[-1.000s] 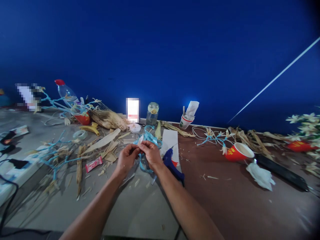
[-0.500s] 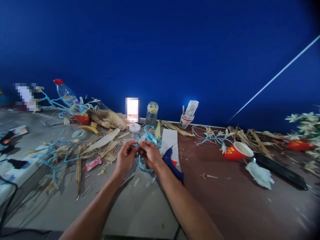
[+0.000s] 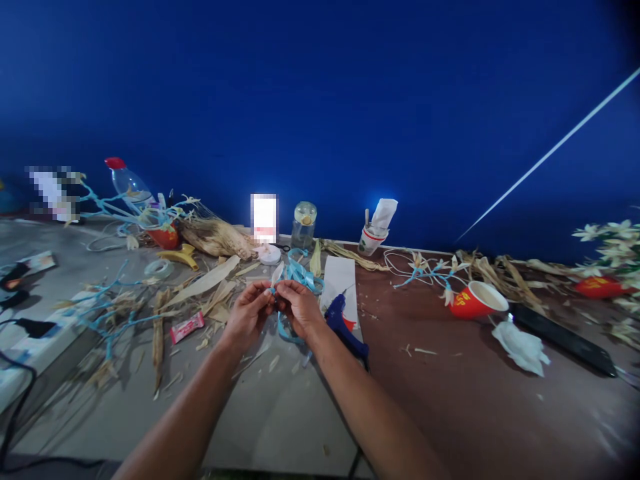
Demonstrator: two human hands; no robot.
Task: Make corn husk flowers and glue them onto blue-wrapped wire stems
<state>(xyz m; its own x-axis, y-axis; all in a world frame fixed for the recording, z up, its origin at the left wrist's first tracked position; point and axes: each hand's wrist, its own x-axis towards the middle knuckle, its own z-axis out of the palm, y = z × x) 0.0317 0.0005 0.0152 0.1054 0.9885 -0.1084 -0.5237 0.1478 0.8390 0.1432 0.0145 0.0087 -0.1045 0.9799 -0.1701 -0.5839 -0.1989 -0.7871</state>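
Observation:
My left hand [image 3: 250,312] and my right hand [image 3: 301,307] meet over the middle of the table, both with fingers pinched together. Between the fingertips is a small pale husk flower [image 3: 277,274], its petals pointing up and light blue tape showing at its base. Loops of light blue tape [image 3: 303,275] lie just behind my right hand and hang below it. Right of that hand, a blue glue gun [image 3: 351,340] rests partly on a white sheet [image 3: 339,273]. Dry husk pieces [image 3: 220,300] lie to the left of my left hand.
Blue-wrapped stems [image 3: 107,323] and a power strip [image 3: 45,353] occupy the left side. A glass jar [image 3: 303,230] and a paper cup [image 3: 373,241] stand along the wall. At right are a tipped red cup [image 3: 475,300], crumpled tissue [image 3: 521,347] and a long black object [image 3: 563,341].
My left hand has turned slightly and sits a little lower. The husk flower's petals now stand more upright above the fingertips. My right hand has barely moved.

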